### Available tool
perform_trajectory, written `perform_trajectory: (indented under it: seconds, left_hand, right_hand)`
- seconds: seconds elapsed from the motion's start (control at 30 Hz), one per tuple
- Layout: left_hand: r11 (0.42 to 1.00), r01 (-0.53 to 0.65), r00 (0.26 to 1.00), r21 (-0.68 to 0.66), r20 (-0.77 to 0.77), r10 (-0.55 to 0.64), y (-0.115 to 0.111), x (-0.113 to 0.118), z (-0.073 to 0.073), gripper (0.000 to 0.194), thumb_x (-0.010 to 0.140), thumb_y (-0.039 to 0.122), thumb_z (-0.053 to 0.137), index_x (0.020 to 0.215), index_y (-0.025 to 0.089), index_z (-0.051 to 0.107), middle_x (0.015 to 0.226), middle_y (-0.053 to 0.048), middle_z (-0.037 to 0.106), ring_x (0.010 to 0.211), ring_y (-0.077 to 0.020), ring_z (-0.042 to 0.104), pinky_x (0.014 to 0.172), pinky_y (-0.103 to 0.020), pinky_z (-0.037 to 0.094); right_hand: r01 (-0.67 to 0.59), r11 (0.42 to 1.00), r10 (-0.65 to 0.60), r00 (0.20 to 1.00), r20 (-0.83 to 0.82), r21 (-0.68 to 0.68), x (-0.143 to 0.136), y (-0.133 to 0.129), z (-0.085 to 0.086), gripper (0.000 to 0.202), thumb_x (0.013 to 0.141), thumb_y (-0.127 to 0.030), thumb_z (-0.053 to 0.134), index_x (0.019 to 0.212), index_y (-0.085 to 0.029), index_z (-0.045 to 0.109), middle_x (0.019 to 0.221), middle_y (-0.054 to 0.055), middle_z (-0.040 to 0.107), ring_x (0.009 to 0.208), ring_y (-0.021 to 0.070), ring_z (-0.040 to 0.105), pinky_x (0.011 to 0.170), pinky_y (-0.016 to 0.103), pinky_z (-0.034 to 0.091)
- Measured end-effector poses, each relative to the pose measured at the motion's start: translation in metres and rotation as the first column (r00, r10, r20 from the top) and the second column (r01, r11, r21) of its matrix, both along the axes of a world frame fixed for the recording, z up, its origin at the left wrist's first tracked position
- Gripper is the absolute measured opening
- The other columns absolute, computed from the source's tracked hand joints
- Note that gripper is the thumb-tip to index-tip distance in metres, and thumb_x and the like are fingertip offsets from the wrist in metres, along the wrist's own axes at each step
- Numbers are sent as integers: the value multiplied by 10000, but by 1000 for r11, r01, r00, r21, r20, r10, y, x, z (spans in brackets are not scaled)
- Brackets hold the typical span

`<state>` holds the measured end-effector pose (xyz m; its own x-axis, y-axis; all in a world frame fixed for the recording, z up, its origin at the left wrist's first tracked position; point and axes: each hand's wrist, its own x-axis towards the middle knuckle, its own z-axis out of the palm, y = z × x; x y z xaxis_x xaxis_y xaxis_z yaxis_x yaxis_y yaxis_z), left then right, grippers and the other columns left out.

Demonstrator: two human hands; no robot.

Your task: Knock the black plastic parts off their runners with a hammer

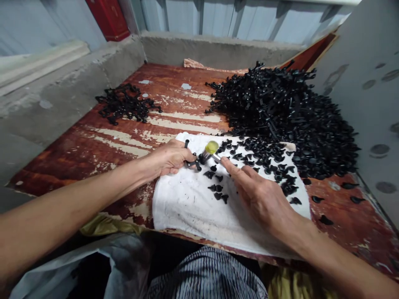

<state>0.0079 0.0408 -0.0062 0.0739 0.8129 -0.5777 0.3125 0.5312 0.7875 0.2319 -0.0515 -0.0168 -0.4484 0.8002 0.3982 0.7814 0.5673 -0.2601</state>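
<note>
With its fingers closed, my left hand (177,158) grips a black molded plastic piece (195,162) with knobbed ends, over the white cloth (183,203). My right hand (255,187) is wrapped round the handle of a small hammer (212,148) with a yellow-green face and a metal shank. The hammer's head is right beside the black piece; whether they touch I cannot tell. Several small loose black parts (218,189) lie on the cloth between my hands, and more spread toward the right. My right palm hides most of the handle.
A big heap of black plastic parts (280,112) rises at the back right. A smaller pile of branched black pieces (126,104) lies at the back left of the worn red-brown table (174,108). A grey panel (370,91) borders the right; a pale plastic bag (124,265) hangs in front.
</note>
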Motion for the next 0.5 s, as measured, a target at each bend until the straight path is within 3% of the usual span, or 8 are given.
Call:
perform_trajectory:
  seconds: [0.13, 0.27, 0.43, 0.5]
  left_hand:
    - [1000, -19, 1000, -5, -4, 19, 0, 2, 0, 219, 734, 49, 648, 573, 155, 543, 532, -65, 661, 265, -26, 261, 276, -171, 146]
    - [1000, -25, 1000, 3, -5, 25, -1, 3, 5, 229, 764, 18, 625, 597, 152, 543, 528, -48, 652, 265, -21, 269, 268, -156, 149]
    - [998, -28, 993, -59, 117, 35, -5, -3, 17, 254, 801, -39, 609, 655, 149, 520, 566, -60, 663, 303, -7, 311, 289, -117, 186]
    - [997, -57, 984, -42, 168, 63, -5, -6, 20, 252, 798, -69, 602, 694, 148, 527, 571, -55, 666, 302, -1, 301, 291, -113, 205]
  right_hand:
    - [71, 997, -70, 997, -38, 16, 0, 0, -2, 549, 928, -66, 374, 1456, -134, 512, 741, 45, 602, 524, 152, 547, 481, 259, 488]
    - [46, 999, -46, 996, 81, 0, 0, 2, -1, 543, 898, -63, 373, 1388, -148, 590, 734, 50, 653, 447, 146, 544, 405, 251, 469]
    - [54, 998, -62, 969, -241, -38, 8, -1, 1, 496, 933, -64, 438, 1408, -143, 559, 936, 96, 759, 764, 179, 723, 684, 278, 606]
    - [60, 996, -74, 957, -281, -61, 10, -3, 3, 508, 928, -60, 464, 1418, -163, 552, 1024, 91, 771, 832, 172, 742, 747, 272, 614]
